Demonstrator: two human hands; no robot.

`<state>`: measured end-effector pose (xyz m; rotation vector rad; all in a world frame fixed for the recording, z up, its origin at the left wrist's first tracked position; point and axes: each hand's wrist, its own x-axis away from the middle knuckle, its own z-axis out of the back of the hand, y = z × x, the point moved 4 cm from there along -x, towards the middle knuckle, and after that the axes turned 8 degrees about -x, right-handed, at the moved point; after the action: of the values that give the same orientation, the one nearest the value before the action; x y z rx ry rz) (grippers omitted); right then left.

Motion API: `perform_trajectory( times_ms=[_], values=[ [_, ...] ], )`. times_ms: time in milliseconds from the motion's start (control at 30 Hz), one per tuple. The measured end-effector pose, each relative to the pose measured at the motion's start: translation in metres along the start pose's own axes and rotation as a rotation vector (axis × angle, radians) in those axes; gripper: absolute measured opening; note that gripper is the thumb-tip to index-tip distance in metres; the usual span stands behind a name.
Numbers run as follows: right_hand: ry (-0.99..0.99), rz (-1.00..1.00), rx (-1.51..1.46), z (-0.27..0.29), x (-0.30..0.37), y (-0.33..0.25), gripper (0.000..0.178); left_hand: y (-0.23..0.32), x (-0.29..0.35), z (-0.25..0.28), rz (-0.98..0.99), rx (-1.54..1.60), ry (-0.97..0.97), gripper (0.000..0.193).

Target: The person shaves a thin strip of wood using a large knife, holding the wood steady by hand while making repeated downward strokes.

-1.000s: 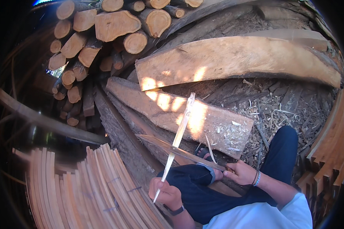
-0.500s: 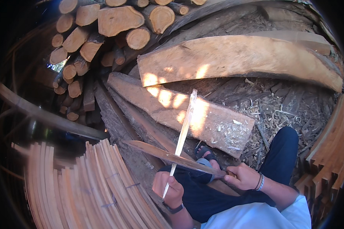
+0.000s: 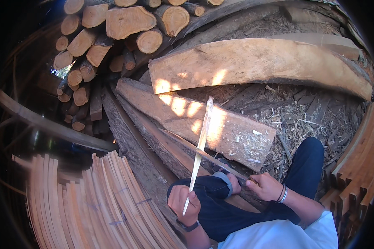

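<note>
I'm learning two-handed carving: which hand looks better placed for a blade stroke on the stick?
Probably the right hand: it grips the blade, which crosses the stick. The left hand is occupied, gripping the stick near its narrow end.

A pale, bluish-white shirt (image 3: 278, 237) is worn, with the sleeve (image 3: 325, 226) ended near the right elbow. Dark navy trousers (image 3: 305, 166) are worn, one leg turned up in a lighter blue cuff (image 3: 223, 181). A dark sandal (image 3: 225, 161) is partly hidden. A dark band (image 3: 190, 226) is fastened behind the left hand (image 3: 179, 201); a dark cord (image 3: 281, 193) and pale bracelet (image 3: 284, 194) are worn behind the right hand (image 3: 267, 186).
</note>
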<state>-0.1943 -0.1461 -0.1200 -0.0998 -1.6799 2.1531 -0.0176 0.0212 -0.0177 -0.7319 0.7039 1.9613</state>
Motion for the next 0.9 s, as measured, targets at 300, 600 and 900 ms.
perform_trajectory(
  times_ms=[300, 600, 900],
  values=[
    [-0.056, 0.078, -0.02, -0.004, 0.008, 0.007, 0.043, 0.006, -0.006, -0.004, -0.021, 0.008, -0.098, 0.054],
    [0.014, 0.081, -0.02, -0.003, 0.012, 0.007, 0.044, 0.012, -0.004, 0.001, -0.068, 0.073, -0.058, 0.054],
    [0.063, 0.034, -0.031, -0.008, 0.015, 0.009, 0.046, 0.011, -0.003, 0.0, -0.117, 0.066, -0.105, 0.043]
  ],
)
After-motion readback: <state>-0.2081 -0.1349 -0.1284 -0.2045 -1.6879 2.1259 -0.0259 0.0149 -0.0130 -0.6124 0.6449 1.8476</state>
